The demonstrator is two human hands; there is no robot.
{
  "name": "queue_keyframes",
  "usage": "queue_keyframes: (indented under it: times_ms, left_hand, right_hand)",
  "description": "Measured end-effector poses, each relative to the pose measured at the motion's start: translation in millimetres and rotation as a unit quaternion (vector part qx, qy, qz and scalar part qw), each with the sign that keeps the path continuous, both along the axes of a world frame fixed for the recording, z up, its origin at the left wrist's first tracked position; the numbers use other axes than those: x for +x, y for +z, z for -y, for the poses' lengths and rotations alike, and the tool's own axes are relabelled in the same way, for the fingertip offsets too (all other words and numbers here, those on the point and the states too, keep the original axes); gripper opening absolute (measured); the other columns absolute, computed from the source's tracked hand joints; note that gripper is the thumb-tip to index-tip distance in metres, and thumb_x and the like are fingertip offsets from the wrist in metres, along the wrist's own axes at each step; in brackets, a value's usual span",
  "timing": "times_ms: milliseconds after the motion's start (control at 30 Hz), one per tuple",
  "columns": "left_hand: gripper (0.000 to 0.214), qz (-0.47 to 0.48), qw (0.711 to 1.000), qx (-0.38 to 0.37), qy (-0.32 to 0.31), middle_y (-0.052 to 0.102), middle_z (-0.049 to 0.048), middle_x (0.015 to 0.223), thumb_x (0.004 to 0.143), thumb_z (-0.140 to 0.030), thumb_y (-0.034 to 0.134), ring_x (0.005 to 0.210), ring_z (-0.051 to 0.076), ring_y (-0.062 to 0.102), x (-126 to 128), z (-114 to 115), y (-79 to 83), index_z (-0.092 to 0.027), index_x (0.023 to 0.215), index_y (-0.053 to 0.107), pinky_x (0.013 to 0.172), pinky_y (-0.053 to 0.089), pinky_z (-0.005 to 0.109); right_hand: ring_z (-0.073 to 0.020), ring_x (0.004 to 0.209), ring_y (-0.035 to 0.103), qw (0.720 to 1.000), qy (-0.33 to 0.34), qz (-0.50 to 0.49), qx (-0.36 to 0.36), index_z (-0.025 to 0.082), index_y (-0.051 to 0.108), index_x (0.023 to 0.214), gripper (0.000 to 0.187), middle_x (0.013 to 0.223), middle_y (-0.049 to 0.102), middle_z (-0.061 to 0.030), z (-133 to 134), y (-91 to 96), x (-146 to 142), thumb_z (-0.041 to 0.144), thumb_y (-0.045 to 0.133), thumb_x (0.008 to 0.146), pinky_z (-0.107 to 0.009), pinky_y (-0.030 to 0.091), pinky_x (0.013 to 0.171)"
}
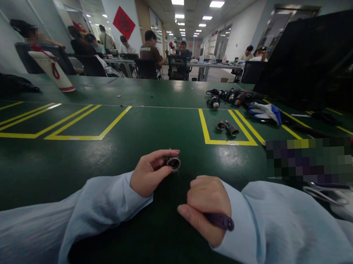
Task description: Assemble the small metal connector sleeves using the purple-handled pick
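My left hand [152, 170] pinches a small, cup-shaped metal part [174, 164] between thumb and fingers, its hollow mouth turned toward me, just over the green table [121, 213]. To its right, my right hand [208, 205] is closed around a dark purple handle [219, 221] whose rounded end sticks out by the wrist. The rest of that tool is hidden in the fist, so its kind does not show. Two similar metal parts, one round [220, 125] and one with a thin stem [232, 128], lie inside a yellow-taped rectangle ahead.
Several dark metal fittings [230, 95] are heaped at the back right beside a blue-and-white glove [266, 113]. A large black screen [311, 62] stands at the right. A white cylinder with a red cord [53, 71] is at the far left. People sit at desks beyond.
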State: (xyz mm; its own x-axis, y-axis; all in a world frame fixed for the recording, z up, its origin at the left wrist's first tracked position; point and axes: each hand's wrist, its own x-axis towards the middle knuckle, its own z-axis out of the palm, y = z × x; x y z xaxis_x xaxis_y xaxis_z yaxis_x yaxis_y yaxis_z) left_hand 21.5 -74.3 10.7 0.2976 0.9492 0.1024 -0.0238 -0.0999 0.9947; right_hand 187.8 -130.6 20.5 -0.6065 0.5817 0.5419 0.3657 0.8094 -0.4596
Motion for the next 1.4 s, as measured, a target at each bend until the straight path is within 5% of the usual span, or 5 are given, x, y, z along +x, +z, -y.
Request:
queue_keyframes:
  times_ms: [100,367,1000,1400]
  left_hand:
    - [0.031,0.010,1.000,-0.010,0.003,0.065,0.0115,0.105,0.062,-0.011,0.064,0.086,0.024,0.066,1,-1,0.7,-0.010,0.093,0.063,0.072,0.057,0.034]
    - [0.030,0.001,1.000,-0.008,0.007,0.066,0.0105,0.105,0.065,-0.011,0.063,0.086,0.022,0.066,0,0,-0.7,-0.012,0.095,0.063,0.074,0.056,0.031]
    - [0.025,-0.071,0.988,0.135,-0.009,0.066,0.0102,0.105,0.068,-0.009,0.057,0.099,0.022,0.061,2,10,-0.5,-0.013,0.092,0.066,0.085,0.052,0.032]
    - [0.031,-0.189,0.948,0.255,0.017,0.068,0.0051,0.101,0.069,-0.007,0.046,0.094,0.019,0.064,2,9,-0.7,-0.019,0.085,0.070,0.089,0.049,0.033]
  right_hand:
    - [-0.0095,0.047,0.031,0.997,-0.001,0.016,0.081,0.017,0.035,0.048,0.035,0.046,0.036,0.0031,0,-6.4,2,0.023,0.039,0.082,-0.029,0.024,0.051]
    - [-0.0132,0.054,0.043,0.988,-0.022,-0.044,0.147,0.012,0.053,0.055,0.028,0.051,0.050,-0.0040,-7,-2.3,11,0.016,0.041,0.080,-0.030,0.032,0.055]
    - [-0.0138,0.058,0.045,0.982,-0.067,-0.002,0.176,0.012,0.054,0.055,0.030,0.056,0.054,-0.0042,-17,-10.4,7,0.021,0.043,0.083,-0.030,0.034,0.057]
    - [-0.0138,0.058,0.045,0.980,-0.067,0.013,0.185,0.013,0.054,0.056,0.032,0.056,0.053,-0.0034,-15,-11.6,7,0.023,0.043,0.084,-0.030,0.033,0.058]
